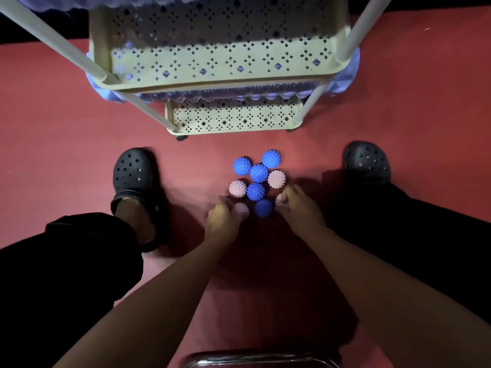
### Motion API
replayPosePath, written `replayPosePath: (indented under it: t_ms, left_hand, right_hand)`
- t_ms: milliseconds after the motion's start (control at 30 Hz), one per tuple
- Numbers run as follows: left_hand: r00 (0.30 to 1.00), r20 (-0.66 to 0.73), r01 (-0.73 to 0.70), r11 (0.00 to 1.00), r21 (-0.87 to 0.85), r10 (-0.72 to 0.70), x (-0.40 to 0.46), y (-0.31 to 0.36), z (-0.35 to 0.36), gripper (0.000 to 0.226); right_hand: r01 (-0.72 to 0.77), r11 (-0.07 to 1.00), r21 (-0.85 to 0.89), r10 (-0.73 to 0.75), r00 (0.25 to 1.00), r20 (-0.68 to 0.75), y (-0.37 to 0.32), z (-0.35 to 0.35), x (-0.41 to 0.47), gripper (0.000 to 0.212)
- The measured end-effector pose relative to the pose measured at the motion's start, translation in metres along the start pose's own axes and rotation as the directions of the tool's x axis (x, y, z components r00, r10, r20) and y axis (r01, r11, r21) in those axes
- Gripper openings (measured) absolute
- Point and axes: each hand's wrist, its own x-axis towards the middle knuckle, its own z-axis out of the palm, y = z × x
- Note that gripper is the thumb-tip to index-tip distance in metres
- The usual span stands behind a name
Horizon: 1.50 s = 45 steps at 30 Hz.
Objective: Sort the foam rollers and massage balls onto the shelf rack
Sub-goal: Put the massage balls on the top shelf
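A cluster of spiked blue and pale pink rubber massage balls (257,181) lies on the red floor mat (66,144), just in front of the cream perforated plastic shelf rack (233,115). A pale pink ball (241,208) at the cluster's near edge is grasped by the grip of the left hand (223,219), and another pink ball (279,200) by that of the right hand (300,205). Touching neighbours, notably the dark blue ball (263,207) between the hands, are likely to be nudged and rolled away if either ball is lifted carelessly.

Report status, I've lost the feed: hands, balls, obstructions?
Left hand gripping pink spiky ball; right hand gripping another. Seven balls loose on red mat. Nothing blocking.
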Motion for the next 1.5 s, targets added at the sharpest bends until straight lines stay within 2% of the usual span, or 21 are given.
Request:
replayPosePath:
  t_ms: [100, 167, 233, 367, 467, 533, 600, 667, 733, 833, 1000, 1133, 1233, 1300, 1367, 1433, 1500]
  left_hand:
    - [1.000, 0.027, 0.004, 0.999, -0.045, -0.003, -0.001, -0.006, -0.001, 0.049]
    - [0.998, 0.056, 0.009, 0.996, -0.083, -0.005, 0.001, -0.012, -0.001, 0.063]
    - [0.995, 0.098, 0.031, 0.993, -0.110, -0.020, 0.008, -0.021, 0.000, 0.069]
    - [0.983, 0.177, 0.101, 0.957, -0.273, -0.054, 0.008, -0.022, -0.009, 0.050]
    - [0.981, 0.184, 0.110, 0.953, -0.282, -0.059, 0.005, -0.011, -0.018, 0.039]
    - [0.985, 0.170, 0.055, 0.980, -0.190, -0.022, 0.007, -0.007, -0.021, 0.036]
    - [0.993, 0.094, -0.073, 0.997, -0.009, 0.073, 0.011, -0.006, -0.025, 0.048]
    - [0.978, 0.046, -0.209, 0.962, 0.175, 0.204, 0.017, -0.003, -0.029, 0.063]
    - [0.962, 0.069, -0.274, 0.916, 0.294, 0.266, 0.023, 0.003, -0.032, 0.068]
    - [0.952, 0.090, -0.305, 0.875, 0.376, 0.294, 0.031, 0.012, -0.033, 0.061]
    - [0.933, 0.091, -0.353, 0.837, 0.418, 0.348, 0.040, 0.010, -0.029, 0.054]
    - [0.964, 0.078, -0.266, 0.913, 0.311, 0.254, 0.045, 0.005, -0.023, 0.050]
    - [0.978, 0.116, -0.186, 0.979, 0.085, 0.175, 0.034, 0.006, -0.024, 0.046]
    - [0.976, 0.128, -0.172, 0.984, -0.054, 0.178, 0.023, 0.011, -0.030, 0.051]
    - [0.979, 0.125, -0.145, 0.981, -0.129, 0.162, 0.008, 0.019, -0.043, 0.051]
    - [0.983, 0.141, -0.079, 0.961, -0.264, 0.119, -0.018, 0.032, -0.064, 0.054]
    - [0.981, 0.143, -0.073, 0.937, -0.342, 0.129, -0.051, 0.048, -0.090, 0.060]
  right_hand:
    - [-0.051, 0.998, 0.035, 0.051, 0.998, -0.020, 0.002, -0.001, -0.001, 0.031]
    - [-0.118, 0.983, 0.142, 0.125, 0.992, -0.037, 0.004, -0.001, -0.004, 0.039]
    - [-0.115, 0.961, 0.253, 0.142, 0.986, -0.091, 0.005, 0.000, -0.007, 0.045]
    - [-0.074, 0.934, 0.349, 0.107, 0.991, -0.077, 0.002, 0.004, -0.010, 0.049]
    - [-0.076, 0.921, 0.383, 0.083, 0.997, -0.002, -0.005, 0.006, -0.009, 0.045]
    - [-0.135, 0.927, 0.350, 0.113, 0.990, 0.083, -0.010, 0.008, -0.007, 0.041]
    - [-0.158, 0.948, 0.278, 0.128, 0.984, 0.121, -0.013, 0.010, -0.006, 0.038]
    - [-0.145, 0.971, 0.190, 0.124, 0.985, 0.120, -0.013, 0.016, -0.005, 0.047]
    - [-0.163, 0.977, 0.134, 0.143, 0.979, 0.143, -0.011, 0.025, -0.002, 0.060]
    - [-0.183, 0.976, 0.121, 0.165, 0.975, 0.146, -0.007, 0.036, 0.001, 0.053]
    - [-0.192, 0.944, 0.267, 0.167, 0.980, 0.112, -0.001, 0.041, -0.003, 0.043]
    - [-0.171, 0.894, 0.415, 0.127, 0.983, 0.133, 0.006, 0.028, -0.010, 0.042]
    - [-0.303, 0.802, 0.515, 0.177, 0.944, 0.279, 0.001, 0.010, -0.019, 0.036]
    - [-0.351, 0.725, 0.593, 0.177, 0.927, 0.331, -0.008, -0.008, -0.027, 0.025]
    - [-0.321, 0.679, 0.660, 0.125, 0.937, 0.327, -0.023, -0.031, -0.041, 0.015]
    - [-0.275, 0.626, 0.730, 0.079, 0.953, 0.292, -0.046, -0.056, -0.058, 0.018]
    - [-0.298, 0.503, 0.811, 0.107, 0.953, 0.284, -0.073, -0.085, -0.076, 0.016]
